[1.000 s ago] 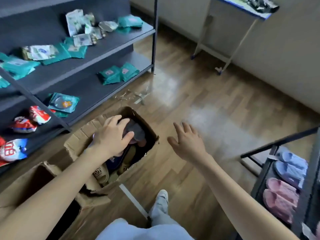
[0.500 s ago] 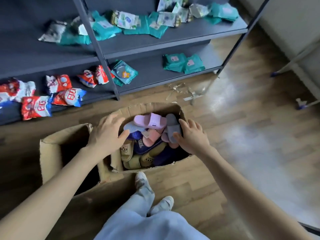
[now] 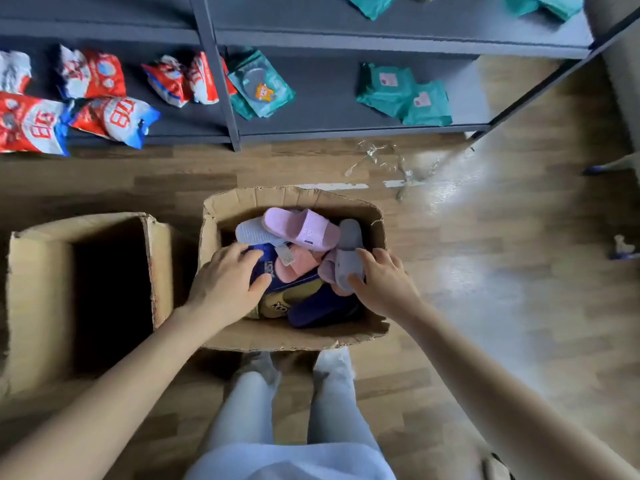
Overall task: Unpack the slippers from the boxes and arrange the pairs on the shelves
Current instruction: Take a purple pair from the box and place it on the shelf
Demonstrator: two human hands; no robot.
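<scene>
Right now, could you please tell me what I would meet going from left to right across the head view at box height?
Open cardboard box, left hand on the navy slipper, pink slipper, right hand gripping the grey slipper.

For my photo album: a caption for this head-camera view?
Left hand touches a navy slipper, right hand grips a grey slipper, in a cardboard box.

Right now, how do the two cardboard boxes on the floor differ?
The right box is heaped with slippers; the left box shows only a dark inside, with no contents visible. Both hands are in the right box, the left hand holding a navy slipper, the right hand pinching a grey slipper; neither touches the left box. Both boxes are open brown cardboard.
</scene>
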